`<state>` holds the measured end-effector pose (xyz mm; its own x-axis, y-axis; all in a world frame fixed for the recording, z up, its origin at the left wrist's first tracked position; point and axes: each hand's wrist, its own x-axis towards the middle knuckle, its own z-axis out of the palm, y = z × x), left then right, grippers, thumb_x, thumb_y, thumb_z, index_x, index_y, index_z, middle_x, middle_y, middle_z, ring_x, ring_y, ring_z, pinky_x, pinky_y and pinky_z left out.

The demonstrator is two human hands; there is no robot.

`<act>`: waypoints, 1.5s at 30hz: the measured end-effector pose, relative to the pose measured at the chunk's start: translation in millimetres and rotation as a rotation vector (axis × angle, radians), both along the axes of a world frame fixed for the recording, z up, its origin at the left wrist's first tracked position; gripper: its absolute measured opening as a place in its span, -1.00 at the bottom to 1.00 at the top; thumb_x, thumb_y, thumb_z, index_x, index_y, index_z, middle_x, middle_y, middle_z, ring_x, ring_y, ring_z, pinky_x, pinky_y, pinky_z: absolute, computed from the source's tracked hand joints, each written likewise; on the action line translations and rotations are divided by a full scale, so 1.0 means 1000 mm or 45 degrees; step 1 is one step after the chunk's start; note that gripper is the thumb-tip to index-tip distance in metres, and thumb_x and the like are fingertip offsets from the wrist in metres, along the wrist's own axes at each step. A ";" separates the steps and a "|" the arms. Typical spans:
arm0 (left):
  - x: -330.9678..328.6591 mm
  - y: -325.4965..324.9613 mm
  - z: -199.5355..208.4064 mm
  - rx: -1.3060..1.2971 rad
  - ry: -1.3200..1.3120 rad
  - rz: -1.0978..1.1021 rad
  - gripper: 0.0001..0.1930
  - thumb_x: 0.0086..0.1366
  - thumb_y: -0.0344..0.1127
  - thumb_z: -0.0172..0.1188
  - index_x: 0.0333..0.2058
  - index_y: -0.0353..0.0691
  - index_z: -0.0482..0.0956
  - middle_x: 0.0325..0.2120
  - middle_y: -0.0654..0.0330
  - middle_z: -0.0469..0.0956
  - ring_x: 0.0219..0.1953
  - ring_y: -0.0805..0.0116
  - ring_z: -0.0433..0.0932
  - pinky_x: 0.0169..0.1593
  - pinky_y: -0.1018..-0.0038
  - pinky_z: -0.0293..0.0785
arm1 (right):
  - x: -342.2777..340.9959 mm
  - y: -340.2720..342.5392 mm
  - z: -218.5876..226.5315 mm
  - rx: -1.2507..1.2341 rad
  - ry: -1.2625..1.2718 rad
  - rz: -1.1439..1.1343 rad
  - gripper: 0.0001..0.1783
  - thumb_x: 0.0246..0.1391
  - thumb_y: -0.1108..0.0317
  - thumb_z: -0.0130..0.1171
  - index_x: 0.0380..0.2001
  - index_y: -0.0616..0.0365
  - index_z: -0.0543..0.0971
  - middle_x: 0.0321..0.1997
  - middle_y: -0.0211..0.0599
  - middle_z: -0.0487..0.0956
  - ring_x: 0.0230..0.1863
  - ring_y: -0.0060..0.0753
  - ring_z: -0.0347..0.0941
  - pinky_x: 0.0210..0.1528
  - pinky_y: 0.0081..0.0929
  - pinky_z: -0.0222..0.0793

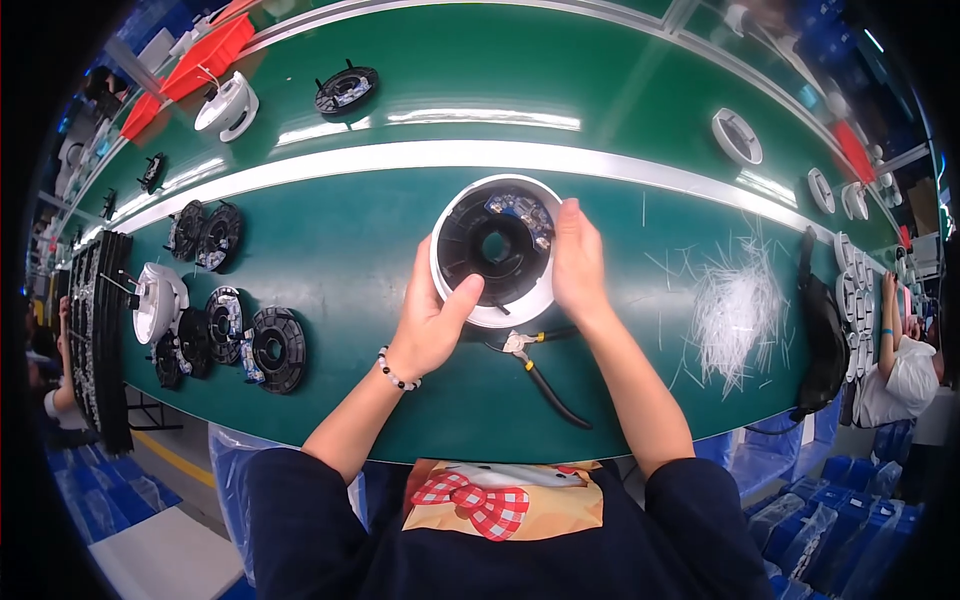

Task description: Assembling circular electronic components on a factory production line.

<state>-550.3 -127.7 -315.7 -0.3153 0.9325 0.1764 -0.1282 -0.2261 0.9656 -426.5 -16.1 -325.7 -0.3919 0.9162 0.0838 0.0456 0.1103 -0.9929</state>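
A round white housing (541,297) is held up over the green bench, gripped from both sides. Inside it sits a black ring-shaped plastic part (462,240) with a central hole and a blue circuit board (522,209) along its upper right. My left hand (432,322) wraps the lower left side, its thumb lying over the rim onto the black part. Along the right side, my right hand (578,262) presses against the white wall, fingers partly hidden behind it. Just below the housing, black-handled cutting pliers (540,378) lie on the bench, partly covered by my right forearm.
Several black ring parts (278,348) and a white housing (160,303) stand at left, beside a black rack (98,340). Thin clear strips (735,315) are heaped at right, near a black bag (822,335). Beyond a white rail, a green conveyor (500,70) carries more parts.
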 end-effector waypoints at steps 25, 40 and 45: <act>-0.008 0.022 0.019 -0.220 0.680 -0.359 -0.64 0.11 -0.33 0.00 -0.13 -0.34 0.23 -0.45 -0.10 0.49 -0.36 0.08 0.52 -0.26 0.37 0.39 | 0.010 0.031 0.051 0.361 -0.468 0.284 -0.52 0.08 0.11 -0.13 -0.63 0.32 0.51 -0.69 -0.25 0.47 -0.63 -0.55 0.32 -0.54 -0.52 0.23; -0.017 0.018 0.041 0.316 1.590 -0.325 -0.41 -0.19 -0.35 0.23 -0.08 -0.25 0.29 -0.54 0.06 0.50 -0.61 0.16 0.50 -0.56 0.37 0.41 | 0.030 0.016 0.057 1.341 0.058 0.232 -0.81 -0.21 0.39 0.01 -0.78 0.19 0.45 -0.79 -0.32 0.28 -0.77 -0.44 0.20 -0.75 -0.57 0.05; -0.018 0.040 0.039 0.105 1.315 -0.367 -0.52 -0.06 -0.38 0.14 -0.09 -0.23 0.31 -0.49 -0.01 0.51 -0.52 0.10 0.52 -0.46 0.39 0.45 | 0.027 0.028 0.062 1.105 -0.197 0.071 -0.73 -0.12 0.35 -0.01 -0.78 0.26 0.42 -0.75 -0.29 0.32 -0.71 -0.35 0.26 -0.66 -0.52 0.14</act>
